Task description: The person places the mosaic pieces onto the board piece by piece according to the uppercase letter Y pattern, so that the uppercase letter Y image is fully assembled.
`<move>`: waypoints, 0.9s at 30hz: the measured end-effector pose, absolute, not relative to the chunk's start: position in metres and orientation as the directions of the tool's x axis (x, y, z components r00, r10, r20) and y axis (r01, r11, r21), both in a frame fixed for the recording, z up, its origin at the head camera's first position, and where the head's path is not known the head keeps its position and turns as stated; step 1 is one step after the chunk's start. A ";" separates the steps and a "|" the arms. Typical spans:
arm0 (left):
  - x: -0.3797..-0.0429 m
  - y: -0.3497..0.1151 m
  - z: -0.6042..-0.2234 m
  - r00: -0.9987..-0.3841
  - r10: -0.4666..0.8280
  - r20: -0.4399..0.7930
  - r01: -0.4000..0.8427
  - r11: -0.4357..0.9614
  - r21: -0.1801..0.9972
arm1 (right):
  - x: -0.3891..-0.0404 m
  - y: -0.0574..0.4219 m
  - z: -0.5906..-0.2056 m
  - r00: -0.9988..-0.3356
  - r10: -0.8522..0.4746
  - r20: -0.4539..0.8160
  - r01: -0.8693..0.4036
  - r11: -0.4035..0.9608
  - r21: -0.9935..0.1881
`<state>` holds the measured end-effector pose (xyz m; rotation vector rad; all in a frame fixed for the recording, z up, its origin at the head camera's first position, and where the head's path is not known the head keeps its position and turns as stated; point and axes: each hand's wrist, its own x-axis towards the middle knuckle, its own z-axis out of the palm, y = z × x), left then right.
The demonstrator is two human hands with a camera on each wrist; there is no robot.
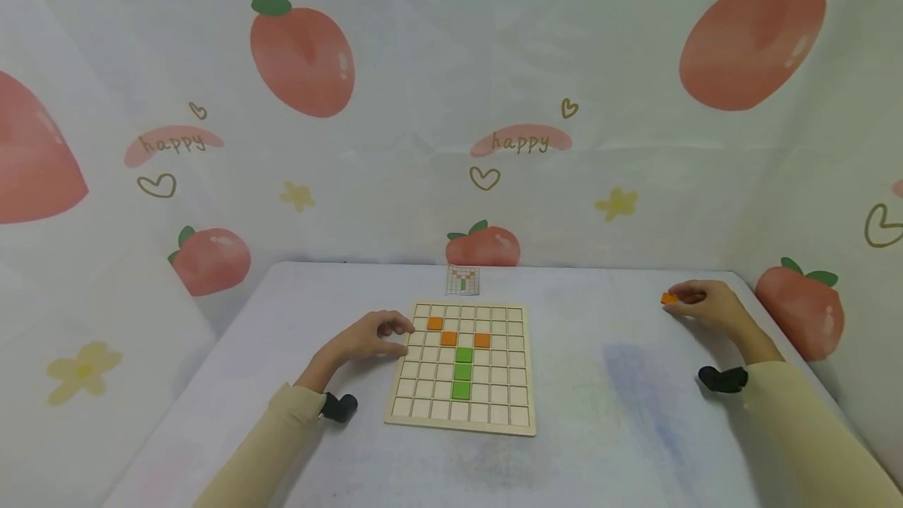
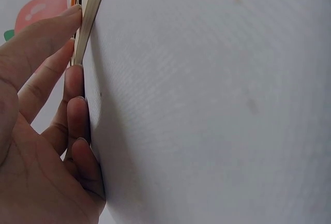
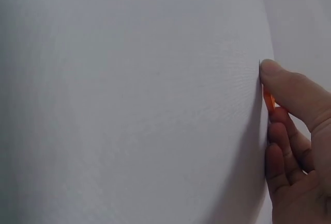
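A wooden grid board [image 1: 494,429] lies on the table, slightly left of the middle. On it sit orange square tiles [image 1: 483,340] near the top and green ones [image 1: 462,371] in a column below them. My left hand [image 1: 367,335] rests at the board's left edge, thumb and fingertips touching it; the left wrist view shows the fingers [image 2: 57,25] at its wooden side. Far to the right, my right hand [image 1: 708,306] pinches an orange tile [image 1: 669,299] low over the table. In the right wrist view the thumb partly hides this tile [image 3: 269,100].
A small pattern card [image 1: 462,281] with a coloured grid lies behind the board, by the table's back edge. A white cloth [image 1: 409,179] printed with fruit hangs behind the table and along its sides. Black straps with cameras [image 1: 342,408] sit on both wrists.
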<state>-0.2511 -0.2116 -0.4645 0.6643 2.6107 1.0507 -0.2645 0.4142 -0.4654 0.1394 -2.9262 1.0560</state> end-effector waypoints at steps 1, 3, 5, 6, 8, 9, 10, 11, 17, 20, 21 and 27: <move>-0.251 -0.211 -0.465 -0.866 0.497 -0.060 0.316 0.637 0.703 | -0.265 0.414 -0.465 -0.995 -0.076 0.059 -0.096 0.766 -0.636; -0.252 -0.211 -0.465 -0.867 0.494 -0.061 0.314 0.638 0.703 | -0.264 0.413 -0.465 -0.995 -0.082 0.063 -0.103 0.762 -0.639; -0.253 -0.212 -0.467 -0.868 0.492 -0.061 0.314 0.641 0.701 | -0.264 0.413 -0.465 -0.994 -0.088 0.069 -0.112 0.758 -0.642; -0.253 -0.212 -0.468 -0.869 0.492 -0.061 0.314 0.642 0.700 | -0.265 0.413 -0.465 -0.993 -0.093 0.072 -0.117 0.758 -0.642; -0.253 -0.212 -0.468 -0.870 0.488 -0.063 0.312 0.645 0.698 | -0.265 0.414 -0.466 -0.992 -0.097 0.080 -0.126 0.758 -0.640; -0.253 -0.212 -0.469 -0.871 0.487 -0.063 0.310 0.644 0.699 | -0.265 0.414 -0.466 -0.992 -0.100 0.084 -0.130 0.757 -0.640; -0.253 -0.212 -0.469 -0.872 0.486 -0.064 0.307 0.645 0.700 | -0.265 0.414 -0.467 -0.991 -0.101 0.090 -0.135 0.757 -0.639; -0.253 -0.212 -0.469 -0.873 0.483 -0.067 0.303 0.645 0.702 | -0.265 0.415 -0.468 -0.990 -0.101 0.096 -0.139 0.757 -0.638; -0.253 -0.212 -0.469 -0.867 0.493 -0.065 0.309 0.638 0.706 | -0.265 0.416 -0.469 -0.989 -0.097 0.116 -0.149 0.757 -0.636; -0.253 -0.213 -0.469 -0.861 0.505 -0.053 0.326 0.630 0.705 | -0.265 0.415 -0.468 -0.989 -0.099 0.109 -0.146 0.758 -0.635; -0.253 -0.213 -0.469 -0.859 0.509 -0.049 0.331 0.627 0.705 | -0.264 0.414 -0.467 -0.989 -0.101 0.107 -0.146 0.759 -0.635; -0.254 -0.213 -0.468 -0.858 0.511 -0.045 0.335 0.624 0.706 | -0.259 0.411 -0.463 -0.986 -0.124 0.114 -0.169 0.714 -0.679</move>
